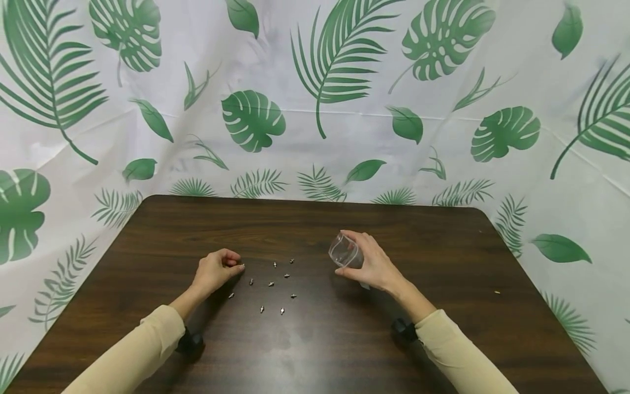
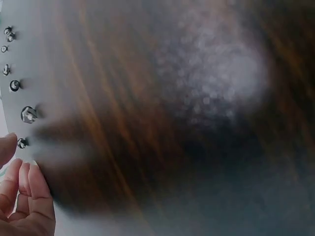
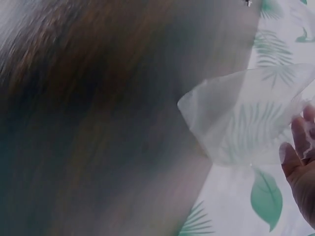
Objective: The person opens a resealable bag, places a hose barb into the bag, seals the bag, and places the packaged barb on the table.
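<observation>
In the head view, several small silvery metal pieces [image 1: 271, 284] lie scattered on the dark wooden table. My left hand [image 1: 216, 271] is low at the left of them, its thumb pointing toward the group. Seen from the left wrist, a gap shows between the thumb and the bent fingers [image 2: 39, 189], and one metal piece [image 2: 21, 143] lies just beyond the thumb tip. My right hand [image 1: 371, 261] grips a clear plastic cup [image 1: 344, 250] between thumb and fingers. The cup is tilted over the table, its wide end toward the left. In the right wrist view, the cup [image 3: 236, 123] looks see-through with flat sides.
The wooden table [image 1: 443, 235] has rounded far corners. Behind and beside it hangs a white cloth [image 1: 305, 148] printed with green leaves. A tiny pale scrap [image 1: 497, 292] lies at the right of the table. Dark wrist devices [image 1: 404, 330] sit under both forearms.
</observation>
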The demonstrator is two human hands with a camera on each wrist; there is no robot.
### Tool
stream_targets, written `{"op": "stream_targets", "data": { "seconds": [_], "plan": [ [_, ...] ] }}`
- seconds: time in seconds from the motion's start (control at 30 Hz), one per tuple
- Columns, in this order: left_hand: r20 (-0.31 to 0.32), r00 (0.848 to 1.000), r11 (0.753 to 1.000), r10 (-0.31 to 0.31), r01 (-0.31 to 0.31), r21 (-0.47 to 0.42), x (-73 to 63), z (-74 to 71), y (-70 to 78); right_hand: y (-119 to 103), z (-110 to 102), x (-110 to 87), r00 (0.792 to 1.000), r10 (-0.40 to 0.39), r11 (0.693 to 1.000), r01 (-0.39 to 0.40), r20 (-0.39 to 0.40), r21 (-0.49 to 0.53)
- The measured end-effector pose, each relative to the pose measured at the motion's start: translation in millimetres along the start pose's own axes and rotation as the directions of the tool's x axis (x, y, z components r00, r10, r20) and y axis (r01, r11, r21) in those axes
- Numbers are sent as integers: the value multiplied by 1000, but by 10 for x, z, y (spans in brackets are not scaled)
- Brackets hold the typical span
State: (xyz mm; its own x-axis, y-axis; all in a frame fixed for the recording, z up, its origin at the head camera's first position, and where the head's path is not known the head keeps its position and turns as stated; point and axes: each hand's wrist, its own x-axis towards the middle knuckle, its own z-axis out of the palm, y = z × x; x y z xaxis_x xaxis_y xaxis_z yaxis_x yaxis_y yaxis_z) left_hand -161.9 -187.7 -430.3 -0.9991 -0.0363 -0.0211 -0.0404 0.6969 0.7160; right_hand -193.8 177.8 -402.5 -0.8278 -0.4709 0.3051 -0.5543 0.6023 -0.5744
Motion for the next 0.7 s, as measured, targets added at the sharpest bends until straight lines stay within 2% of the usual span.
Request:
{"op": "stream_targets", "data": {
  "seconds": [0.37, 0.7],
  "plan": [
    [-19, 999, 997, 42, -41, 61, 29, 48, -26, 24, 156, -19, 999, 34, 999, -33, -25, 18],
    [-55, 997, 995, 53, -48, 87, 24, 66, -40, 65, 227, -27, 998, 37, 998, -33, -59, 62]
  ]
}}
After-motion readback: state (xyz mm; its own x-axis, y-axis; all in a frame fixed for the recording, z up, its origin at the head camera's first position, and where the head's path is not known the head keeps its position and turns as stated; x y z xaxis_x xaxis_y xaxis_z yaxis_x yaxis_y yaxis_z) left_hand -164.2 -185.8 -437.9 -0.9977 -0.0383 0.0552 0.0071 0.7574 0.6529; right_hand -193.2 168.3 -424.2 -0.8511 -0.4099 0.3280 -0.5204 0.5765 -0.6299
